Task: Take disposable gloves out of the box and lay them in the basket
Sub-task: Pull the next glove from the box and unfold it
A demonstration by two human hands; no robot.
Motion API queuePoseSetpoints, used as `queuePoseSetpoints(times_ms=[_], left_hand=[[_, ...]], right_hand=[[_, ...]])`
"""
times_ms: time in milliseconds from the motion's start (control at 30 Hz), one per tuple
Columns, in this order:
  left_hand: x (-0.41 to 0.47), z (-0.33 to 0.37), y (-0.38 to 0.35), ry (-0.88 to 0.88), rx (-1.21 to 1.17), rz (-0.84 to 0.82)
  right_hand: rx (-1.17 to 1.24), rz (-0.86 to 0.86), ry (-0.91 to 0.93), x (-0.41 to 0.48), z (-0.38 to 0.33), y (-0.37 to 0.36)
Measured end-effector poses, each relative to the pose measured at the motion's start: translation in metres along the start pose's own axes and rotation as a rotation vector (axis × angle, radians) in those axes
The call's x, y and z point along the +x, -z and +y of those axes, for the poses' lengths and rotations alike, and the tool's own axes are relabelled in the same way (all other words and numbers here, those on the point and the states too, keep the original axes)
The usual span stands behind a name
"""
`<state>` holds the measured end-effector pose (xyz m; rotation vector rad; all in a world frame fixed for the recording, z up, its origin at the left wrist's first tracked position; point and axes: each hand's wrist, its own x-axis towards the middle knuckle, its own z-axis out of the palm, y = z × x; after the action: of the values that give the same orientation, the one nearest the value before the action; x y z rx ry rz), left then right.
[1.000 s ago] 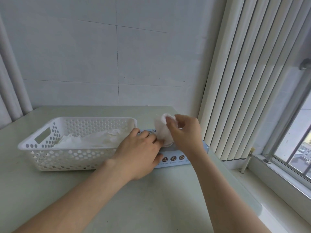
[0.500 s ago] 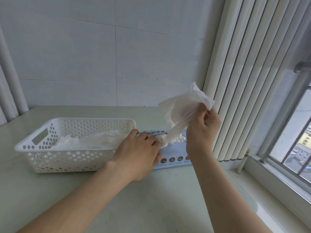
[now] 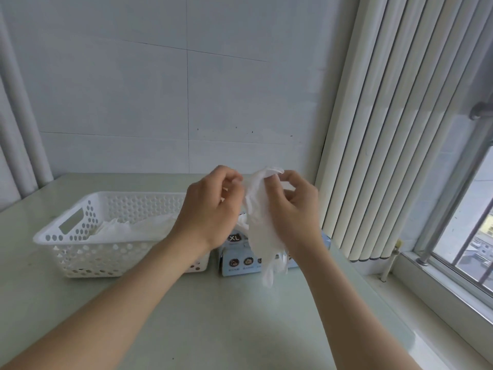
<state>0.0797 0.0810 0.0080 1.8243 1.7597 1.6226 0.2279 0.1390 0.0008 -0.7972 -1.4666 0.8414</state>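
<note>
Pinching the top of a white glove [image 3: 260, 225], the right hand [image 3: 294, 212] holds it up over the blue box [image 3: 234, 259]; the left hand [image 3: 210, 209] curls at its edge, grip unclear. More gloves [image 3: 138, 228] lie in the white basket [image 3: 88, 256] beside the box on the tabletop [image 3: 213, 316].

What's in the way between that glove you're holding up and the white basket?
Nothing but the person's own left hand, beside the glove on the basket's side. The basket is open-topped, with gloves already lying inside.
</note>
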Motion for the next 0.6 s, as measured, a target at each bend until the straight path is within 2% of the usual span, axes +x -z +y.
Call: queuePoseSetpoints(times_ms=[100, 200, 367, 467, 600], left_hand=[[0.006, 0.002, 0.009, 0.053, -0.186, -0.118], [0.009, -0.002, 0.011, -0.014, -0.183, -0.162], [0.014, -0.007, 0.015, 0.054, -0.186, -0.009], [0.019, -0.006, 0.020, 0.143, -0.254, 0.057], [0.023, -0.006, 0.024, 0.185, -0.219, 0.131]], right_hand=[[0.005, -0.076, -0.011, -0.002, 0.000, -0.005], [0.009, -0.172, -0.020, -0.005, 0.001, -0.005], [0.009, -0.261, -0.019, -0.010, -0.002, -0.006], [-0.064, -0.253, 0.004, -0.012, -0.002, -0.007], [-0.115, -0.212, 0.015, -0.012, 0.002, -0.008]])
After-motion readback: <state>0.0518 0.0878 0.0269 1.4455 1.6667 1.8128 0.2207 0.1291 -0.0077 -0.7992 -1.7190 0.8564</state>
